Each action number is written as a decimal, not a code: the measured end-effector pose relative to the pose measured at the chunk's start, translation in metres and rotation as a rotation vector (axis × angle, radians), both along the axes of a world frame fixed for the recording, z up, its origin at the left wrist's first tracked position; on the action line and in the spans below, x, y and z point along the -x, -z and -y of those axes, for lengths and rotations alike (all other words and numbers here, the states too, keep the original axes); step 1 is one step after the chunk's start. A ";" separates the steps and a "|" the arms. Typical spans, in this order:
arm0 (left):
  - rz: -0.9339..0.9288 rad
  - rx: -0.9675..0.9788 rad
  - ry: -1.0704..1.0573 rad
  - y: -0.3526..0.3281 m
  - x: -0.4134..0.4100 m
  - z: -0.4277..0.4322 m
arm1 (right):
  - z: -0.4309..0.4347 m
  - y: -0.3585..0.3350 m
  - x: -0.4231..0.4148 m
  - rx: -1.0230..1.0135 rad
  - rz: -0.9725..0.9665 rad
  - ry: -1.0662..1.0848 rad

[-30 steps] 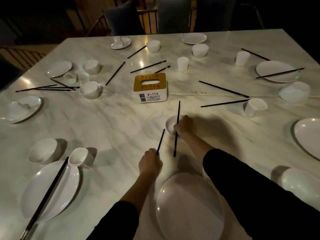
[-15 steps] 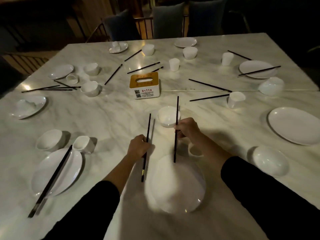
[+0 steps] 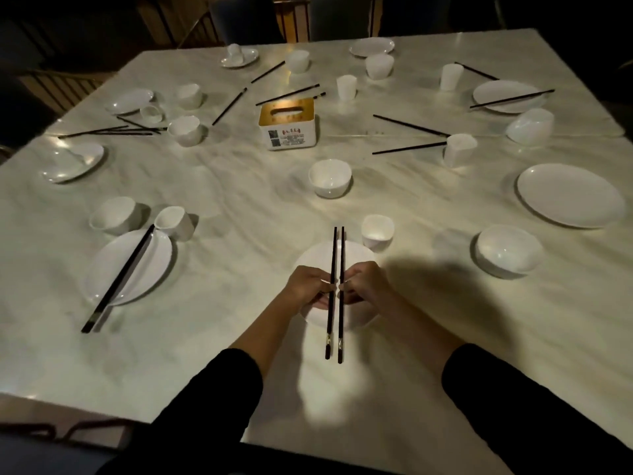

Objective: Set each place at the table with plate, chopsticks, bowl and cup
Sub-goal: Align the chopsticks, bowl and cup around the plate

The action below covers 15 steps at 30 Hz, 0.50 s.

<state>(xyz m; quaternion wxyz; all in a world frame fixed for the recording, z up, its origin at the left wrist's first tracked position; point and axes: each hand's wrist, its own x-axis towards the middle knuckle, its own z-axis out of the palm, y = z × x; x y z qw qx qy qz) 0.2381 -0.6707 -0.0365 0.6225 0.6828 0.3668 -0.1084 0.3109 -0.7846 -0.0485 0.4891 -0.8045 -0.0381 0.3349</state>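
This looks like a restaurant dining room, dimly lit. A wide marble-topped table [image 3: 239, 186] carries a tissue box [image 3: 287, 132] at its middle, gold-lidded, with a printed QR code and red characters on its side, the sort an eatery puts out. All round the tissue box lie many matching white plates [image 3: 570, 195], bowls [image 3: 329, 178] and cups [image 3: 346, 87] and long black chopsticks [image 3: 409, 125], enough for a large party. Beyond the tissue box, at the table's far edge, stand upholstered chairs [image 3: 239, 18], with a slatted railing [image 3: 291, 27] behind them.
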 end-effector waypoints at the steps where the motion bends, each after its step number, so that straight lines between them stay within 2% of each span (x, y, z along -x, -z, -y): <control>1: 0.001 0.008 -0.017 0.005 0.003 0.004 | 0.002 0.001 0.003 0.006 -0.011 0.003; 6: 0.037 0.014 -0.082 0.017 0.011 0.011 | 0.006 0.004 0.009 -0.043 -0.136 0.036; 15: 0.097 -0.017 -0.090 0.019 0.013 0.013 | 0.007 0.002 0.008 -0.128 -0.188 0.075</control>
